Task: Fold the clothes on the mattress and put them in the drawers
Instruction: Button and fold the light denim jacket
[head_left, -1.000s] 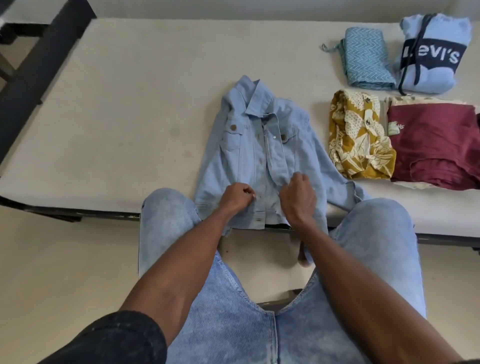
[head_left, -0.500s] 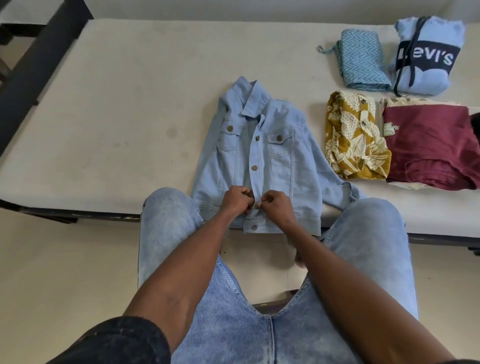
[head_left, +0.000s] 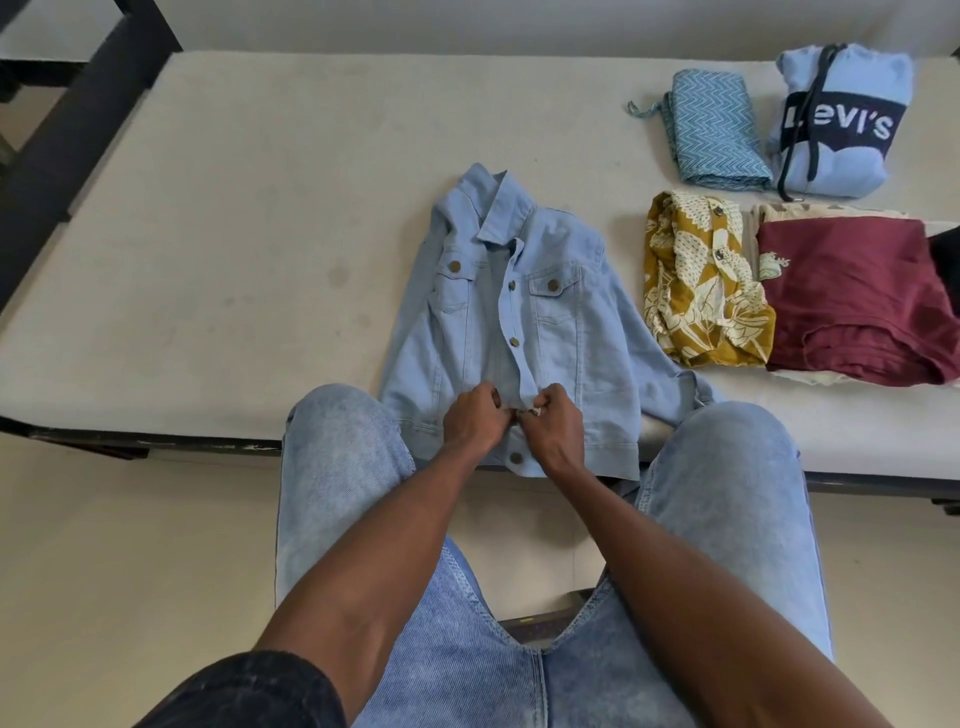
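Both hands have come together at the front placket since one second ago, when the right hand lay higher on the right panel; now the two front panels are closed over each other. My left hand (head_left: 474, 418) and my right hand (head_left: 551, 423) each pinch the cloth of the light blue denim jacket with brass buttons (head_left: 511, 332), fingers curled, almost touching one another just above the lowest button. I judge I am fastening a button there, so that the jacket stays flat and does not open during folding.

It lies face up on the pale beige mattress (head_left: 260, 234), collar away from me, hem at the near edge between my knees in faded blue jeans (head_left: 727, 493). One sleeve spreads out to the right.

Well apart, at the far right, four garments lie already folded: a blue zigzag-pattern cloth (head_left: 719, 137), a light blue hooded sweatshirt with a dark printed band (head_left: 841, 119), a mustard floral shirt (head_left: 701, 291) and a maroon shirt (head_left: 857, 301). I suppose they wait there for the drawers, which I cannot see.
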